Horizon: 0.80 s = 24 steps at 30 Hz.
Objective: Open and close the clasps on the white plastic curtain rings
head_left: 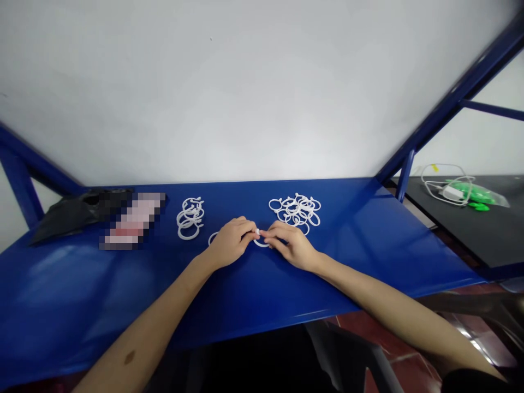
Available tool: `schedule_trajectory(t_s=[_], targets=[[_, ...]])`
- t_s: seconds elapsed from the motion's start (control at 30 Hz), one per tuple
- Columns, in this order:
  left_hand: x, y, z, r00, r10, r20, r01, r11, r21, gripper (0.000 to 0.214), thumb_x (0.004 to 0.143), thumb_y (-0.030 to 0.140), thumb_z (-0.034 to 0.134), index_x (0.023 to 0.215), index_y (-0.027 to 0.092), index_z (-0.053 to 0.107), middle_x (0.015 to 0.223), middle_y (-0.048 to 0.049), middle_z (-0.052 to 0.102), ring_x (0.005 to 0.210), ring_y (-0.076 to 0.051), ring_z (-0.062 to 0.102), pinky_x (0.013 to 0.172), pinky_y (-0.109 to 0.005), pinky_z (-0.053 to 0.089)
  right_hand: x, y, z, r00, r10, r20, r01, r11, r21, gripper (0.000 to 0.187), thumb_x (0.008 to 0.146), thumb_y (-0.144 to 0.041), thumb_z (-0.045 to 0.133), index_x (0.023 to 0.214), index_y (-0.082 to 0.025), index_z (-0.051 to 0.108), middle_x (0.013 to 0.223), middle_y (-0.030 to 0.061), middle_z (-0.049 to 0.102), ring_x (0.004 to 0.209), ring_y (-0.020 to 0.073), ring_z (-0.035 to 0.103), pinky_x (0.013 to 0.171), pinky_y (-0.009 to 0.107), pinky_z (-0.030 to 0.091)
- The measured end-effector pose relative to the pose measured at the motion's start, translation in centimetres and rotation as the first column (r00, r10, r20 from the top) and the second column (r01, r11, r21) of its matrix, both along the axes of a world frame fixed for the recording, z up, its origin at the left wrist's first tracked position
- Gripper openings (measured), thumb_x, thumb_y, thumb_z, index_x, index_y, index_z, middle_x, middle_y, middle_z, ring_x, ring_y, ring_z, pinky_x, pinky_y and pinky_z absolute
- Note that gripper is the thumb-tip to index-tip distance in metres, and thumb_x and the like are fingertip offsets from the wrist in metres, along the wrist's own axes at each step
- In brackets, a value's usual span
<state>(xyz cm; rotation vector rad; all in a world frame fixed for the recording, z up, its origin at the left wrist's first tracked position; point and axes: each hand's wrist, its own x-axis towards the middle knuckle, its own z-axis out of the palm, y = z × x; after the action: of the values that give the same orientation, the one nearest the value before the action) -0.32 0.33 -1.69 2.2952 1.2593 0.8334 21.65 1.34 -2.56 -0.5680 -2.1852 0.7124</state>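
Between my two hands, above the blue table, is a white plastic curtain ring (262, 245). My left hand (230, 244) pinches its top from one side with thumb and fingertips. From the other side my right hand (293, 246) grips it, fingers closed. The fingertips nearly meet there and hide part of the ring's ends. Another white ring (211, 238) pokes out from behind my left hand, mostly covered. A loose pile of similar rings (302, 206) lies just beyond my right hand. Farther left, a smaller group of rings (189, 236) lies overlapping.
The blue table (262, 305) has a pale wall behind it and blue frame bars (405, 174) at both sides. A black plastic bag (65, 217) and a blurred-out item (135, 218) lie at left. A black table (458, 232) at right holds a white cable (426, 191) and green items (477, 192).
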Motion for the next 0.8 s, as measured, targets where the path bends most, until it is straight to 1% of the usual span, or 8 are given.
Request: schedule_trajectory(t_s=[0.17,0.33,0.43,0.57,0.73,0.8], targets=[[-0.07,-0.29,0.44,1.000,-0.023,0.017,0.023,1.000,-0.007,0.027,0.097,0.028,0.047,0.074,0.022,0.059,0.074,-0.0009,0.061,0.079,-0.018,0.057,0.077,-0.032,0.046,-0.19,-0.54,0.17,0.999,-0.029,-0.022,0.030,0.998,0.048,0.024,0.103,-0.025,0.049,0.117,-0.022,0.069,0.096,0.0068,0.065,0.086,0.0175,0.064,0.078,0.034,0.057],[-0.04,-0.35,0.62,0.995,0.035,0.095,-0.034,0.999,-0.017,0.023,0.095,0.032,0.054,0.077,0.022,0.063,0.079,-0.0008,0.065,0.080,-0.017,0.060,0.079,-0.032,0.047,-0.24,-0.32,0.42,0.996,-0.077,-0.048,0.080,0.995,0.060,0.022,0.103,-0.025,0.051,0.115,-0.023,0.069,0.095,0.0064,0.065,0.085,0.0174,0.064,0.077,0.034,0.056],[-0.07,-0.31,0.56,0.994,0.054,0.100,-0.051,0.998,-0.028,0.021,0.094,0.032,0.056,0.077,0.022,0.064,0.079,0.0001,0.063,0.077,-0.016,0.060,0.077,-0.030,0.047,-0.30,-0.29,0.37,0.998,-0.055,-0.041,0.057,0.996,0.062,0.023,0.103,-0.024,0.049,0.116,-0.023,0.069,0.095,0.0067,0.065,0.086,0.0177,0.064,0.077,0.034,0.056],[-0.01,-0.50,0.74,0.990,0.050,0.129,-0.044,0.998,-0.048,0.020,0.092,0.030,0.057,0.075,0.022,0.062,0.078,0.0010,0.062,0.075,-0.015,0.059,0.077,-0.029,0.046,-0.18,-0.44,0.22,0.998,-0.043,-0.038,0.046,0.997,0.069,0.025,0.104,-0.023,0.047,0.117,-0.021,0.068,0.095,0.0072,0.063,0.085,0.0175,0.063,0.077,0.034,0.056],[-0.11,-0.74,0.95,0.995,0.014,0.103,0.000,0.991,-0.136,0.020,0.090,0.028,0.058,0.071,0.021,0.060,0.077,0.0027,0.058,0.072,-0.013,0.057,0.074,-0.028,0.043,0.23,-0.35,-0.11,0.999,-0.003,0.047,-0.001,0.995,0.099,0.027,0.104,-0.023,0.046,0.123,-0.021,0.066,0.097,0.0076,0.062,0.086,0.0177,0.062,0.076,0.033,0.056],[-0.12,-0.72,0.90,0.996,0.003,0.089,0.011,0.989,-0.149,0.022,0.091,0.028,0.058,0.071,0.021,0.059,0.075,0.0030,0.057,0.071,-0.013,0.057,0.073,-0.028,0.043,0.29,-0.19,-0.23,0.998,0.002,0.062,-0.009,0.994,0.112,0.028,0.105,-0.024,0.045,0.123,-0.021,0.066,0.098,0.0077,0.062,0.086,0.0176,0.062,0.076,0.033,0.056]])
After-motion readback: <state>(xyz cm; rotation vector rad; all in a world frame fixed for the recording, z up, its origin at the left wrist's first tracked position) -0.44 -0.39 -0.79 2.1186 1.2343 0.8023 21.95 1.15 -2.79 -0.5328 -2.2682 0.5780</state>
